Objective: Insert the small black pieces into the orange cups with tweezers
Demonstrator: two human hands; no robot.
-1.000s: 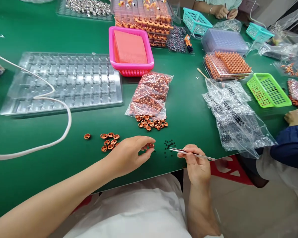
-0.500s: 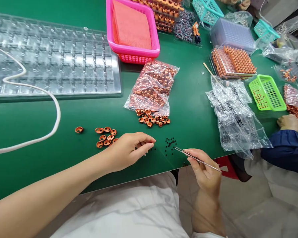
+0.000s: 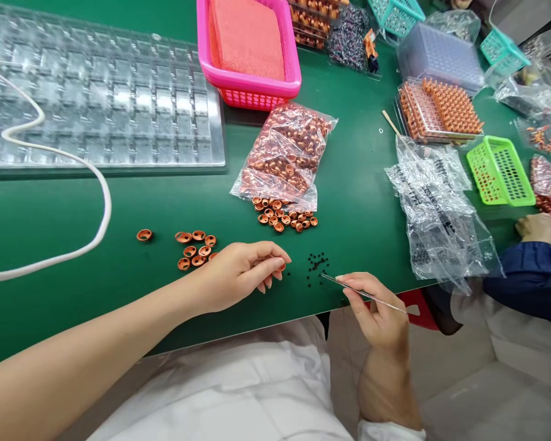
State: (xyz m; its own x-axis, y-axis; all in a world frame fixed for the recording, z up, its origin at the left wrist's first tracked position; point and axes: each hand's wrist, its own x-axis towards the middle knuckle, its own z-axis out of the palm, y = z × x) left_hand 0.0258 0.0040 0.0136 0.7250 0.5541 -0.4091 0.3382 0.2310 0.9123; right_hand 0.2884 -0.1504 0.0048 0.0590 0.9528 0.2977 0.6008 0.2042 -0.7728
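My left hand [image 3: 245, 269] is closed, with a small copper-coloured cup [image 3: 282, 267] pinched between thumb and forefinger, mostly hidden by them. In my right hand [image 3: 381, 315] is a pair of tweezers [image 3: 337, 281], its tips pointing left at the near edge of a scatter of tiny black parts [image 3: 318, 263]. Whether the tips grip one of these is too small to tell. Several copper-coloured cups with holes [image 3: 198, 235] lie by my left wrist, and a single cup [image 3: 144, 235] sits apart to their left. More loose cups [image 3: 279, 226] spill from a clear bag of cups [image 3: 284, 159].
A clear compartment tray [image 3: 119, 104] and white cable [image 3: 89, 248] occupy the left. Behind the bag stands a pink basket [image 3: 257, 86] with orange foam sheets. To the right are crumpled plastic bags [image 3: 431, 208], a green basket [image 3: 500, 171] and a co-worker's hand [image 3: 538, 228].
The view has shifted slightly. The cup in my left fingertips shows more now as the hand turned a little. The tweezer tips have moved slightly relative to the black parts.
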